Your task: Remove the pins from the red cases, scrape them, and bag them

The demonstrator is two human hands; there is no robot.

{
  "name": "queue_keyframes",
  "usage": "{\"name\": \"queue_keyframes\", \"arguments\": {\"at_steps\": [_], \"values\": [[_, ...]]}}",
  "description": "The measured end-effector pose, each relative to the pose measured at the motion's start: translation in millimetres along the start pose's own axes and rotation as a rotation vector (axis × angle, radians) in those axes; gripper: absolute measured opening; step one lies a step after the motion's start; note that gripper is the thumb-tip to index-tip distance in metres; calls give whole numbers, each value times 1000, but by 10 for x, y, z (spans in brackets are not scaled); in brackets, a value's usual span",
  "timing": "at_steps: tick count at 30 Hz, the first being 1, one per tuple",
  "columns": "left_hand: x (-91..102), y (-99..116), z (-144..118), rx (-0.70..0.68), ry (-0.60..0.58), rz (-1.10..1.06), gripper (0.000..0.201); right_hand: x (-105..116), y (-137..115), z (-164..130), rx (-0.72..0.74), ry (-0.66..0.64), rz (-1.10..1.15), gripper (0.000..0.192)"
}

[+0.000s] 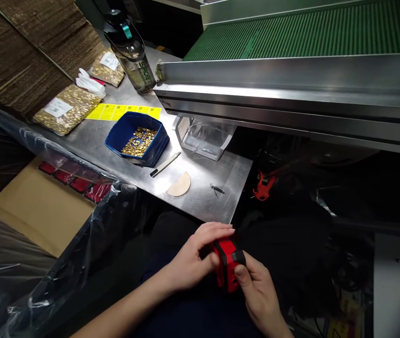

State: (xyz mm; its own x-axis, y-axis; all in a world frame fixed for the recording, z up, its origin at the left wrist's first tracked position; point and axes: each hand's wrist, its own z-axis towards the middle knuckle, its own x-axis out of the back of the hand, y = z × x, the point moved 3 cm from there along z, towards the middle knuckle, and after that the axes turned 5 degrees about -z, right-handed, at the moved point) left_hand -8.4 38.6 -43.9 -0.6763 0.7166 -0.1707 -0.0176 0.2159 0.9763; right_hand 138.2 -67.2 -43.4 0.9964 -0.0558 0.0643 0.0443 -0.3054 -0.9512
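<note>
Clasping red casing (230, 270), both hands (197, 258), lengthwise down the view

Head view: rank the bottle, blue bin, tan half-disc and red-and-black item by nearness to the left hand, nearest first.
1. Red-and-black item: held between the left hand and right hand.
2. Tan half-disc: near the table's front edge.
3. Blue bin: farther back, leftward.
4. Bottle: at the back, beside the conveyor's end.

Metal table (203, 206): carried 1 blue bin (159, 148), 1 pen (165, 164), 1 pale half-disc (181, 184), 1 small metal piece (216, 188), 1 clear tray (206, 151), 1 bottle (136, 68), 1 yellow strip (105, 112), 2 filled bags (75, 105).
</note>
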Motion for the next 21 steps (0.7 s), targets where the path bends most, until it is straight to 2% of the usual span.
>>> {"name": "queue_keyframes", "arguments": {"at_steps": [3, 5, 7, 12, 16, 21], "values": [[74, 40, -30, -51, -183, 86, 86, 59, -64, -35, -29, -144, 41, 48], [79, 48, -46, -44, -255, 91, 83, 51, -90, -68, -69, -220, 26, 48], [55, 51, -56, -36, -282, 77, 80, 27, -102, -104, -114, -237, -3, 43], [-13, 58, -68, -76, -289, 117, 81, -17, -104, -189, -204, -144, -36, 50], [-55, 47, -73, -112, -324, 199, 86, -83, -87, -218, -228, -44, -18, 43], [-116, 29, -61, -91, -362, 238, 85, -165, -34, -207, -295, 63, -66, 50]]}}
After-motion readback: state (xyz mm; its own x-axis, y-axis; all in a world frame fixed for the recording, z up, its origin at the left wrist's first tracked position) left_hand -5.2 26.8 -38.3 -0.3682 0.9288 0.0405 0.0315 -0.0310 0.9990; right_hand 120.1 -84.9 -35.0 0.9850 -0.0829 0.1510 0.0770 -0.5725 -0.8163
